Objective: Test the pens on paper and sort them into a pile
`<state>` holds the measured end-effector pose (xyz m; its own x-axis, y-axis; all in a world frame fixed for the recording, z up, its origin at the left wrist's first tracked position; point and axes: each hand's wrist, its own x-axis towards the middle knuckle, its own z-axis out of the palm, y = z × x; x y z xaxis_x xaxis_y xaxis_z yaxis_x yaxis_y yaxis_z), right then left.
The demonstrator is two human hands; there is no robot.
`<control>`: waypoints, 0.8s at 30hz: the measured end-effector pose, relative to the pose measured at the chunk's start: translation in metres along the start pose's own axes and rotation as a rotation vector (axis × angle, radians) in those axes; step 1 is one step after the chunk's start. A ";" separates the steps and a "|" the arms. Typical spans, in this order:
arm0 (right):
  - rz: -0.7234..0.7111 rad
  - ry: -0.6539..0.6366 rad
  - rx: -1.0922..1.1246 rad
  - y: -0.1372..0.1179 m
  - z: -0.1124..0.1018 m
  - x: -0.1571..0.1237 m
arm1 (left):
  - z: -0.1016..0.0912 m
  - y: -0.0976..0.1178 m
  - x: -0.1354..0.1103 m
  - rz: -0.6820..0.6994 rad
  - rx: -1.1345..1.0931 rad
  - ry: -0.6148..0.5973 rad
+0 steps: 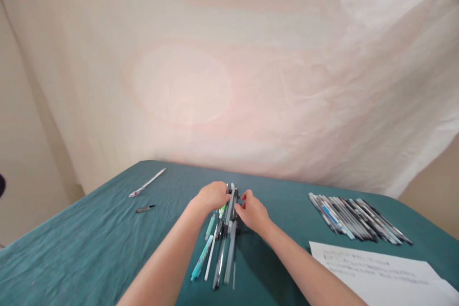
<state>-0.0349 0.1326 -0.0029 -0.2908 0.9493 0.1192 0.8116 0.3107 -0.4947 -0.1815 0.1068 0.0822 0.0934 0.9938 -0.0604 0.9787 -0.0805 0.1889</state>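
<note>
A loose bunch of pens (222,244) at table (89,248) centre is being pinched at its far end by left hand (211,197) and right hand (254,213), fingers closed on it.

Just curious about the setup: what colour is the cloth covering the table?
Teal, a dark blue-green; the table cloth shows plainly in the head view.

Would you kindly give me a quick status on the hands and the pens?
Both hands, left hand and right hand, on the middle pen bundle. Second pen row lies right, untouched. Nothing in the way.
</note>
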 end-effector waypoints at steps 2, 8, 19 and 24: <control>0.042 0.012 -0.048 -0.007 0.003 0.004 | 0.000 0.001 0.000 -0.001 -0.001 -0.002; 0.063 0.001 -0.105 -0.008 0.001 0.007 | 0.007 0.003 0.003 0.020 -0.012 0.023; 0.112 -0.080 -0.191 0.003 -0.011 0.008 | 0.019 0.006 0.008 0.021 -0.024 0.029; 0.107 -0.096 -0.203 0.004 -0.013 0.009 | 0.019 0.009 0.005 0.021 -0.041 0.037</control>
<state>-0.0276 0.1426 0.0074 -0.2366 0.9715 -0.0119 0.9227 0.2208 -0.3160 -0.1689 0.1101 0.0651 0.1061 0.9942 -0.0200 0.9682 -0.0987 0.2299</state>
